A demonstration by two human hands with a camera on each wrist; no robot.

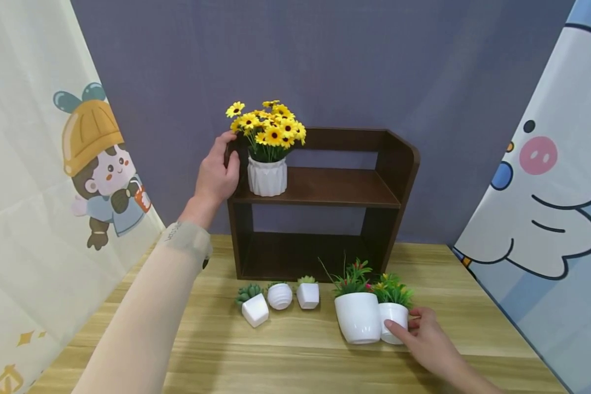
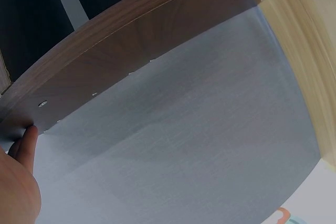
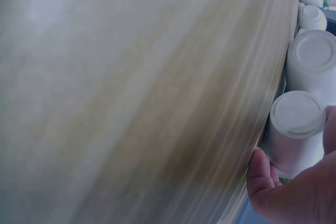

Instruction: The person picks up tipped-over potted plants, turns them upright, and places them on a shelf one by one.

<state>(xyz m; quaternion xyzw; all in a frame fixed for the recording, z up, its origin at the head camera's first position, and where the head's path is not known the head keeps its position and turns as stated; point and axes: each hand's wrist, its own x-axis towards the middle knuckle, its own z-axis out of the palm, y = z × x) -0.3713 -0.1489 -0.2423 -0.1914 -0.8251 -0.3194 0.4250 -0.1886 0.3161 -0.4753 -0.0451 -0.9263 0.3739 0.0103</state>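
Note:
In the head view my left hand [image 1: 219,172] holds the upper left side of a dark brown two-tier shelf [image 1: 345,186]. The left wrist view shows a finger touching the outer face of the side panel [image 2: 142,35]. Beside that hand, a ribbed white pot with yellow daisies [image 1: 268,176] stands on the upper tier. At the right my right hand [image 1: 426,339] grips a small white potted plant [image 1: 393,317], thumb in front and fingers at its side. It lies against a larger white potted plant [image 1: 358,317]. Both pots show their bottoms in the right wrist view.
Three little potted succulents lie in front of the shelf: a tilted one [image 1: 255,311], a round ribbed one [image 1: 279,296] and a square one [image 1: 307,294]. The wooden table [image 1: 276,361] carries everything. Cartoon-printed curtains flank both sides, with a dark grey backdrop [image 1: 325,65] behind.

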